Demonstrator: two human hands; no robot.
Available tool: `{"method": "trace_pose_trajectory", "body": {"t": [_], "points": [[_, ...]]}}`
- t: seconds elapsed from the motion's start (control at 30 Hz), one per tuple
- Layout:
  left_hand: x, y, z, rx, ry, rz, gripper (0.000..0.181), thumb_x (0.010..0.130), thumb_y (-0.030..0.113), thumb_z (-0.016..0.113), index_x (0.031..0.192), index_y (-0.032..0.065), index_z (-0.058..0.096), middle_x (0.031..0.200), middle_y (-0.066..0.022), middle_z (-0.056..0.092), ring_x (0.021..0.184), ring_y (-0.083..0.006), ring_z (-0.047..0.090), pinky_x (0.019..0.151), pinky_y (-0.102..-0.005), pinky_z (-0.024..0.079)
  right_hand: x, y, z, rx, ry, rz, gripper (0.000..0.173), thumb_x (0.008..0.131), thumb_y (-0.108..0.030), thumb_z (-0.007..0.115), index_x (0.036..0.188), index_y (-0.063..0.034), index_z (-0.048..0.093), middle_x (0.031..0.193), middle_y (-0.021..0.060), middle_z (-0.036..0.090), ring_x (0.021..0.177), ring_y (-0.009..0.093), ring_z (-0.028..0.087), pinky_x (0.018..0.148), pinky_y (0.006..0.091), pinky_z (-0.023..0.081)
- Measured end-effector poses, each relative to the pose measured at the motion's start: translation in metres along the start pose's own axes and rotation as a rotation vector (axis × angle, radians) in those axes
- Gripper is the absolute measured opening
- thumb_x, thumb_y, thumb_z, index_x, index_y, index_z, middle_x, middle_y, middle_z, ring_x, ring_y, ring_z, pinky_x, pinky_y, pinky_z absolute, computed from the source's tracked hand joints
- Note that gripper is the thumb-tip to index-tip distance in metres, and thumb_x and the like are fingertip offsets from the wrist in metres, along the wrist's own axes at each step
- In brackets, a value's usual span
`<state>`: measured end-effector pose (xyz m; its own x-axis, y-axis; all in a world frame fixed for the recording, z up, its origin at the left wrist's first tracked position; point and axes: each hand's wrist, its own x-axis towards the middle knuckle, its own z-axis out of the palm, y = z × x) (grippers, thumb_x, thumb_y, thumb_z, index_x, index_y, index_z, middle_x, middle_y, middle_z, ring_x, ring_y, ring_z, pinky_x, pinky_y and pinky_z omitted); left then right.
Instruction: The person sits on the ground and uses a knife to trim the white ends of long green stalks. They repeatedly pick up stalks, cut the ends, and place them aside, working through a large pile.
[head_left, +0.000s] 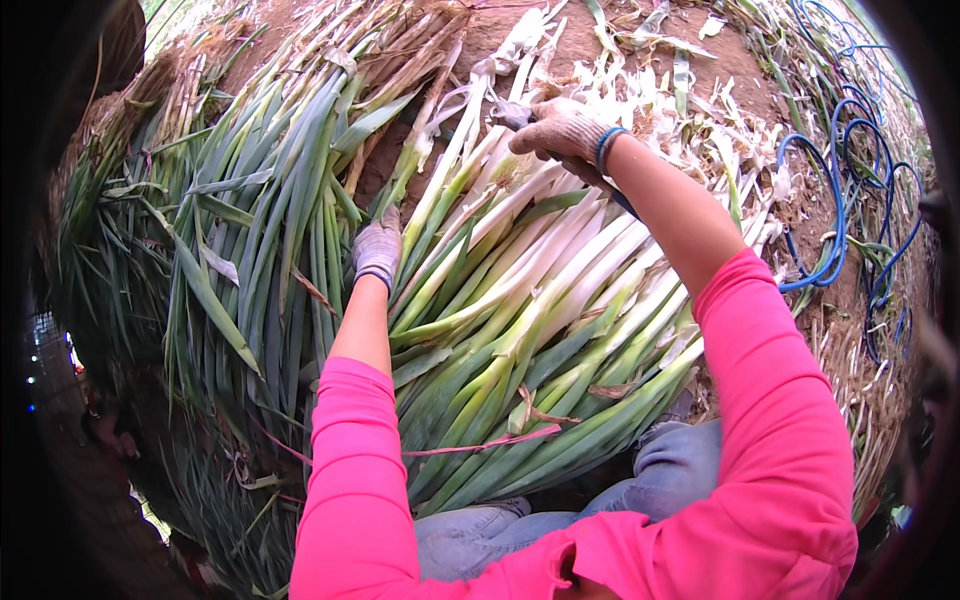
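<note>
My left hand (379, 247), in a pale knit glove, grips the green part of a leek-like stalk (409, 161) at the centre left. My right hand (559, 127), gloved and with a blue band at the wrist, is closed around a metal-tipped tool (512, 114) with a dark hose or handle running back under the forearm. The tool's tip is beside the white ends of stalks; whether it touches one I cannot tell. Below both hands lies a heap of stalks with white shanks (570, 225) and green leaves (480, 397), their white ends towards the upper right.
Untrimmed-looking stalks with brown roots (277, 165) are piled on the left. Peeled white skins (660, 112) litter the brown soil (720, 45) above. Blue hose (836, 225) lies coiled at the right. A pink tie (495, 444) lies across the leaves near my knees.
</note>
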<state>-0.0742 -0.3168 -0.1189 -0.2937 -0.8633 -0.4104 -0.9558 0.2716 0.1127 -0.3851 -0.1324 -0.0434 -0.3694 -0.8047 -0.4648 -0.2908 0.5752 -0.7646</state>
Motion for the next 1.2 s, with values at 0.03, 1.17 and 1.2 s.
{"method": "trace_pose_trajectory", "body": {"t": [0.03,1.17,1.2], "points": [[-0.004,0.000,-0.001,0.006,0.012,0.009,0.080,0.099,0.068,0.026,0.125,0.0045,0.067,0.127,-0.0282,0.062,0.124,-0.0449,0.055,0.106,-0.0491,0.041,0.002,-0.007,-0.001,-0.007,0.003,0.043,0.038,0.081,-0.035,0.075,0.078,0.0011,0.064,0.056,0.0107,0.061,0.036,0.023,0.055,0.041,0.0374,0.046],[0.022,0.018,-0.033,0.096,-0.220,0.100,0.083,0.089,0.069,0.052,0.151,0.0158,0.042,0.152,-0.0211,0.046,0.139,-0.0363,0.046,0.116,-0.0466,0.035,-0.038,-0.005,0.007,0.021,0.075,0.106,0.049,0.082,-0.038,0.075,0.117,-0.0050,0.066,0.084,0.0105,0.070,0.067,0.017,0.068,0.065,0.0349,0.057],[0.021,0.022,-0.036,0.117,-0.236,0.090,0.081,0.085,0.070,0.057,0.143,0.0141,0.053,0.143,-0.0201,0.055,0.134,-0.0355,0.052,0.113,-0.0455,0.038,-0.043,-0.011,0.017,-0.153,0.005,0.086,0.049,0.080,-0.043,0.074,0.117,-0.0114,0.070,0.088,0.0091,0.072,0.082,0.016,0.070,0.079,0.0328,0.055]]}}
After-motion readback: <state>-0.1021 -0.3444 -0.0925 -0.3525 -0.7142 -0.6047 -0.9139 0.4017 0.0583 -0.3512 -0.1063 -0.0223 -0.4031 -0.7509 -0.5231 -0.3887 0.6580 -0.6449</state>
